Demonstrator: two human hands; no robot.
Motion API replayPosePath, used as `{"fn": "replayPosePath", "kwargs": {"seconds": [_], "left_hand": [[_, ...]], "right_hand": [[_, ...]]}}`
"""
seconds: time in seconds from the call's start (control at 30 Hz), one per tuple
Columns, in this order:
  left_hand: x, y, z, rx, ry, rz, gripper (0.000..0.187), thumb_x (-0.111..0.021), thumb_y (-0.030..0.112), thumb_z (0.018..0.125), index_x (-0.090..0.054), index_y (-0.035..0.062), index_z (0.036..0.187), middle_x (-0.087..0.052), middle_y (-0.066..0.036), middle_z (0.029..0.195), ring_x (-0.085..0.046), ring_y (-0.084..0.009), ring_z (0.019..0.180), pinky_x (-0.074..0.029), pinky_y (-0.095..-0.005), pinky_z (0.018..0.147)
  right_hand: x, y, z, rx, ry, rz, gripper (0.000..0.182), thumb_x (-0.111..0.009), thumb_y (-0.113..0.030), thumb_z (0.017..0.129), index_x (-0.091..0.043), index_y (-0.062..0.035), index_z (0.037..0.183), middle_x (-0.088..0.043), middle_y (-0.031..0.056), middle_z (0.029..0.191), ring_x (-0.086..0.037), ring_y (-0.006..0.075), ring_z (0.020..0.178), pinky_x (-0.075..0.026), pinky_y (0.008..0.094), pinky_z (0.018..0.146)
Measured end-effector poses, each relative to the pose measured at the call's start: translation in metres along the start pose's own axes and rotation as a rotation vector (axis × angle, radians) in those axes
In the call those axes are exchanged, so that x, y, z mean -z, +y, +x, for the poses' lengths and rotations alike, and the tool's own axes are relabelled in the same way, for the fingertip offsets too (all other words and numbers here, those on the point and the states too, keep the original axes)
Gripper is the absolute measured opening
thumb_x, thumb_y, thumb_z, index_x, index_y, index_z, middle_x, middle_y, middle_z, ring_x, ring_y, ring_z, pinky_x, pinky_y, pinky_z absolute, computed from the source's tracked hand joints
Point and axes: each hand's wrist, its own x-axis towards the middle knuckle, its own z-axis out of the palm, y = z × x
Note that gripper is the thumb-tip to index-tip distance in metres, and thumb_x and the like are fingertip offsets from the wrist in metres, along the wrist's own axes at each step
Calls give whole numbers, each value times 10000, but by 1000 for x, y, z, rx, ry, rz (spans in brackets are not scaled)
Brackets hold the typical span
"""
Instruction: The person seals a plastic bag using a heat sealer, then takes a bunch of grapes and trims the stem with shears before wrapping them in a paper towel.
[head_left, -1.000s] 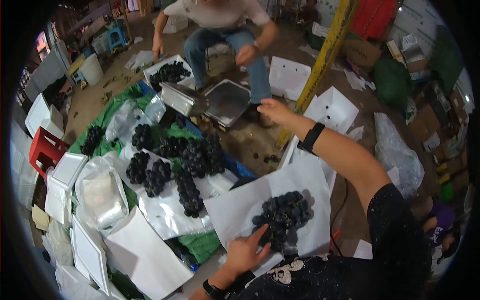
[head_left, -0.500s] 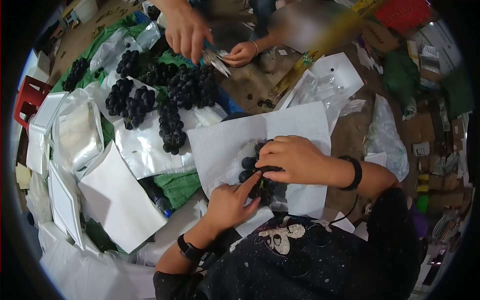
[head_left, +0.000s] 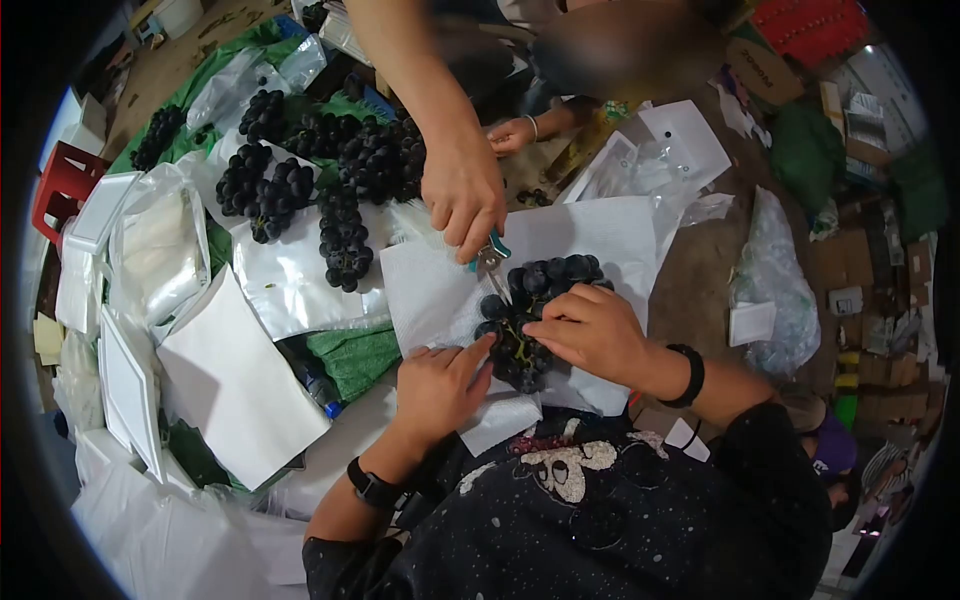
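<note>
A bunch of dark grapes [head_left: 560, 275] lies on a white paper sheet [head_left: 430, 300] in front of me, its green stems showing in the middle. My right hand [head_left: 600, 330] reaches in from the right, thumb and fingers pinched on the bunch near the stems. At the bunch's left edge is my left hand [head_left: 440, 390], index finger stretched against a grape and thumb apart from it. Another person's hand [head_left: 465, 190] comes from above with teal-handled snips [head_left: 490, 258], their blades pointing down at the grapes.
More grape bunches [head_left: 345, 240] lie at the upper left on plastic bags and green cloth. White sheets [head_left: 240, 370] and white trays [head_left: 130, 400] are on the left. A clear plastic bag [head_left: 775, 290] and cardboard boxes [head_left: 840, 260] stand on the right. A second co-worker's hand [head_left: 512, 135] is behind.
The co-worker's hand with the snips has come down and toward me, to the grapes. My right hand has shifted right and lower, showing more of the bunch. My left hand has drawn back slightly left.
</note>
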Motion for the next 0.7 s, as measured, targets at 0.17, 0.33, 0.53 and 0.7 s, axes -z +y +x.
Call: {"fn": "replayPosePath", "kwargs": {"seconds": [0.17,0.33,0.53,0.7], "left_hand": [[-4,-5,-2,-3,44,-7,320,-711,179,750,-690,140,1067,-598,-15,615,-583,-193,528,-409,-326,529],[-2,-5,-2,10,38,-7,307,-711,168,748,-695,144,1054,-588,-12,609,-575,-194,525,-408,-325,533],[-2,-6,-3,5,45,-32,296,-705,151,755,-696,144,1051,-577,-13,610,-573,-192,537,-410,-329,540],[-2,-7,-3,13,47,-48,286,-700,144,761,-697,143,1047,-572,-14,611,-572,-194,539,-412,-333,541]], "right_hand": [[1,-1,-2,-16,-12,5,282,-760,-109,651,-728,-136,930,-592,-25,830,-564,167,760,-468,303,640],[0,-2,-4,-21,-11,4,279,-755,-115,660,-726,-136,937,-589,-26,829,-568,166,775,-469,305,658],[1,-3,-6,-27,-17,-6,304,-763,-111,645,-732,-148,945,-595,-32,832,-565,165,772,-459,305,645],[0,-4,-6,-29,-5,-4,331,-769,-100,623,-741,-149,950,-613,-30,838,-559,171,753,-459,305,629]]}}
